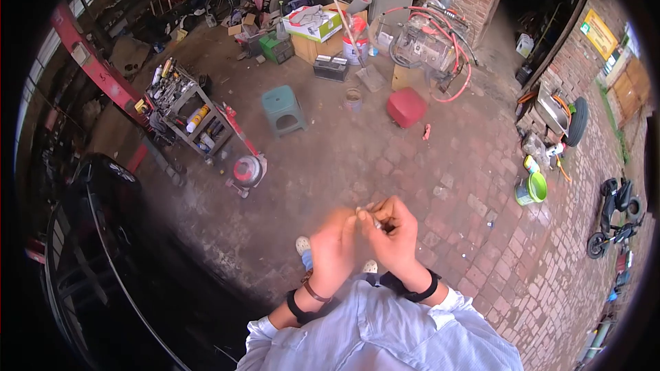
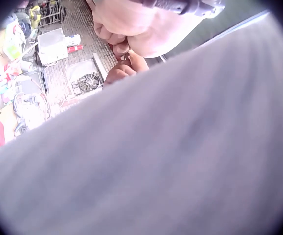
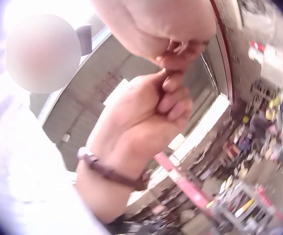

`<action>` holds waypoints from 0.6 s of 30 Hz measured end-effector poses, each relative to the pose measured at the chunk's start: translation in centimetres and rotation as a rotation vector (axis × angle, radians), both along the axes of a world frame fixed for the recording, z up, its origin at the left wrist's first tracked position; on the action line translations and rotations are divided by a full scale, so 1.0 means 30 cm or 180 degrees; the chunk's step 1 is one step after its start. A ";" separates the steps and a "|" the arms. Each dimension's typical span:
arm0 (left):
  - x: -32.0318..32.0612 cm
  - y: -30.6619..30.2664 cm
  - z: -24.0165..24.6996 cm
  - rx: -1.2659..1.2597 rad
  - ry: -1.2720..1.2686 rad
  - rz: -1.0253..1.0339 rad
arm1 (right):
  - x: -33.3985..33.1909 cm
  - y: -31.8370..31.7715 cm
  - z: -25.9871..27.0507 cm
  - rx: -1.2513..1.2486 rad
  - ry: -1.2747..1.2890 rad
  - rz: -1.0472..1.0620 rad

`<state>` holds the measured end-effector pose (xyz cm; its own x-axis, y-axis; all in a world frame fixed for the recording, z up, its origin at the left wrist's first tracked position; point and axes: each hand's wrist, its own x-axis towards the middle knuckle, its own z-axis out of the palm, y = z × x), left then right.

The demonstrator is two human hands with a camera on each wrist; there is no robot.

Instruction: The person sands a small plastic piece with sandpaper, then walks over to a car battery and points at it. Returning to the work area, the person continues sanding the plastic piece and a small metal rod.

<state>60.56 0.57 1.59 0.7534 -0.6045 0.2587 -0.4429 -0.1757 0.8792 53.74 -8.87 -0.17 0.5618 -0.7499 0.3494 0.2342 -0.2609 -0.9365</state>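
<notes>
In front of the shirt, the left hand and right hand meet at their fingertips in the head view. Between them they pinch a small greyish piece, mostly hidden by the fingers; I cannot tell its kind. The left wrist view has the left hand at the top, its fingers curled against those of the right hand. From the right wrist, the left hand, thumb and forefinger together, touches the fingers of the right hand above.
A teal stool and a red stool stand ahead on the paved floor. Left of them is a tool cart. A dark car is close on the left. A green bucket stands at the right.
</notes>
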 end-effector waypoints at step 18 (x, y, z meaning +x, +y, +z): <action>0.006 -0.077 0.008 -0.0285 0.0433 -0.0421 | -0.018 -0.059 0.026 0.0100 0.0118 -0.0593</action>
